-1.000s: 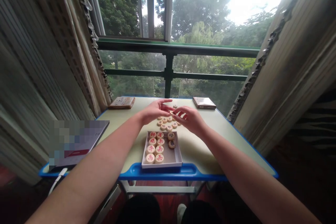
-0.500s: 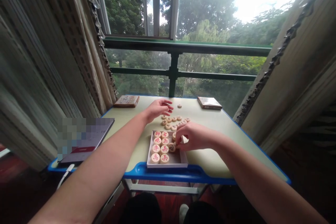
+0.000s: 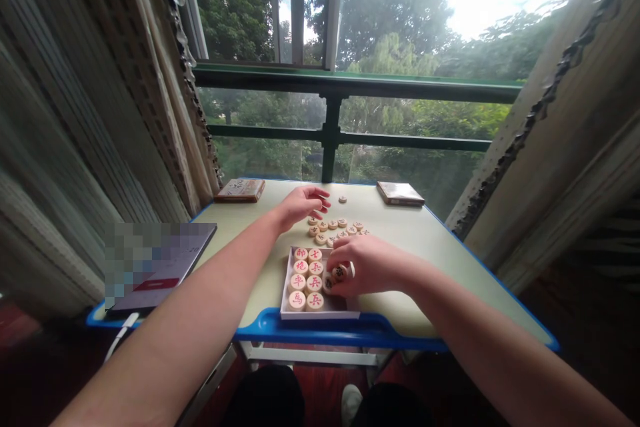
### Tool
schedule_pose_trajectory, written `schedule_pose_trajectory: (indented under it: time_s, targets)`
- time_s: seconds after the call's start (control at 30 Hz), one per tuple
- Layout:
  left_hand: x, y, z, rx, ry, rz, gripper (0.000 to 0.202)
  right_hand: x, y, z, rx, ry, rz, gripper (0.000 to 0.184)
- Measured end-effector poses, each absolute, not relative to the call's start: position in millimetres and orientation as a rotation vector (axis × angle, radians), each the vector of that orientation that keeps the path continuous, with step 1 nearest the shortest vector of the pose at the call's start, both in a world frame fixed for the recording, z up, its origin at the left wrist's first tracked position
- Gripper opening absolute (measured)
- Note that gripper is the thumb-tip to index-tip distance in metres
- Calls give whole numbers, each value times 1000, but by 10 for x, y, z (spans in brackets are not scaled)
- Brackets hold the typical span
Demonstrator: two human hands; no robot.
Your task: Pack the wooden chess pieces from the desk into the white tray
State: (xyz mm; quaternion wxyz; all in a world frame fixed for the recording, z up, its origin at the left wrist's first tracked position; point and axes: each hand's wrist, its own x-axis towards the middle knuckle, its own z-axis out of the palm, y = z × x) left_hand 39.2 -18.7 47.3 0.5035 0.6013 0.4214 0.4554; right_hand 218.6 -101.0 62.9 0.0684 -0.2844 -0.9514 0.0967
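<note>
In a shallow white box (image 3: 287, 293) are two columns of round Chinese chess pieces with red characters, one of them a red piece (image 3: 314, 301) at the front. My right hand (image 3: 367, 263) reaches over the box's right side, thumb and fingers curled round a black-lettered chess piece (image 3: 339, 272). Another dark-marked chess piece (image 3: 328, 283) lies beside it, partly covered by the hand. Over the table's far half hovers my left hand (image 3: 306, 203), fingers apart and nothing in them. Several loose chess pieces (image 3: 322, 238) lie face up beyond the box.
One lone piece (image 3: 343, 199) lies farther back. Two flat boxes, a left one (image 3: 241, 191) and a right one (image 3: 400, 193), sit at the table's far corners. A tablet-like device (image 3: 187, 267) with a white cable (image 3: 123, 333) occupies the left edge. The table (image 3: 425, 240) has a blue rim.
My right hand has shifted slightly within the box's right side, and a black-lettered piece now shows between its fingers. My left hand has stayed almost still.
</note>
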Motion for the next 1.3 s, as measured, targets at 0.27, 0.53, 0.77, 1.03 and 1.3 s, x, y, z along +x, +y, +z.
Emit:
schedule_pose_trajectory:
  time_s: [0.27,0.53,0.77,1.03,1.3]
  targets:
    - [393,-185,473,1466,1042,1086,30,2171,-1042,626,-721,-2921,333,13]
    - [400,-181,457,1455,1038,1079,26,2228,-1016,664,-817,-2816,100,9]
    - [404,-181,454,1472,1063,1068,26,2215,-1008,624,-850,-2841,54,13]
    - [390,-149,434,1446,1080,1090,24,2225,-999,611,-789,-2816,18,11]
    - [374,-100,395,1445,1109,1111,21,2216,-1008,618,-764,-2856,7,8]
